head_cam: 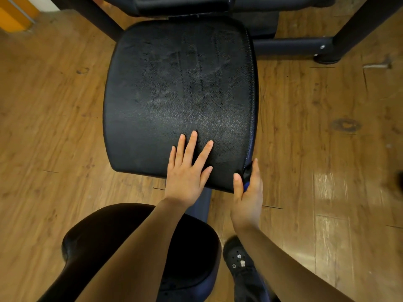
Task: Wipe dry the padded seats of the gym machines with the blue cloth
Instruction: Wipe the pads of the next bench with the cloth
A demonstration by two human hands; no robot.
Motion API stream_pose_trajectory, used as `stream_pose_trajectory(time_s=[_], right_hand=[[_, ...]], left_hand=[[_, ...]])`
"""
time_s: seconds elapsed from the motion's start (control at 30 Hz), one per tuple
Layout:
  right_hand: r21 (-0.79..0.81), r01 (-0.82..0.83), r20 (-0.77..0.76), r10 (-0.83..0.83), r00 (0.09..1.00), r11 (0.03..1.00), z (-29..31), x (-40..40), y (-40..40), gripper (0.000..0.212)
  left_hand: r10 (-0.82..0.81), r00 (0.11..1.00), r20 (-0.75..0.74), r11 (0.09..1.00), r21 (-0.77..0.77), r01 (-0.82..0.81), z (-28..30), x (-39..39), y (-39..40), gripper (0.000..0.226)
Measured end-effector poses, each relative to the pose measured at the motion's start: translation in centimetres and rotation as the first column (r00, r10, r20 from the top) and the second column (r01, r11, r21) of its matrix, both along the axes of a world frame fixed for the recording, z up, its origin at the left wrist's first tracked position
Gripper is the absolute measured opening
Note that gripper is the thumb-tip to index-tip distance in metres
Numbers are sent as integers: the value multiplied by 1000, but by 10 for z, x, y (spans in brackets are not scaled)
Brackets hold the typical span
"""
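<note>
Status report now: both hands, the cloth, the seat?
Left hand flat on padded seat. Right hand at seat's near right corner, gripping blue cloth, mostly hidden. Nothing blocking.

Most of the padded seat (178, 88) lies bare toward its far edge, where a back pad (181, 5) blocks the way, while the left hand (187, 168) lies flat at the near edge, the right hand (247, 192) covers the near right corner, and dark frame bars (292, 46) flank the far corners.

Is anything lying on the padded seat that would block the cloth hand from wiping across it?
Only the left hand, resting flat on the padded seat near its front edge. The right hand holds something blue at the front right corner.
</note>
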State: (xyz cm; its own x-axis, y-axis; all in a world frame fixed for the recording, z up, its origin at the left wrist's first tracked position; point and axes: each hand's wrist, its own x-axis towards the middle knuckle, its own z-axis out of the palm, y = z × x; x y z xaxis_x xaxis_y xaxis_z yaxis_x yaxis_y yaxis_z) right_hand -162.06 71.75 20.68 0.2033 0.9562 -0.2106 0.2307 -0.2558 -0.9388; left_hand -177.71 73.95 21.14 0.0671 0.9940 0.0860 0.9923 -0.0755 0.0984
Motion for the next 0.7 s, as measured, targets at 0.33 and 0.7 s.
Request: stream_pose_trajectory(time_s=[0.33, 0.7], right_hand=[[288, -265, 278, 185, 943, 920, 104, 3, 102, 62], [278, -702, 674, 387, 629, 656, 145, -97, 225, 59]], left_hand=[[302, 928, 219, 953, -48, -299, 53, 2, 40, 55], [556, 766, 322, 809, -1, -588, 75, -82, 127, 62]])
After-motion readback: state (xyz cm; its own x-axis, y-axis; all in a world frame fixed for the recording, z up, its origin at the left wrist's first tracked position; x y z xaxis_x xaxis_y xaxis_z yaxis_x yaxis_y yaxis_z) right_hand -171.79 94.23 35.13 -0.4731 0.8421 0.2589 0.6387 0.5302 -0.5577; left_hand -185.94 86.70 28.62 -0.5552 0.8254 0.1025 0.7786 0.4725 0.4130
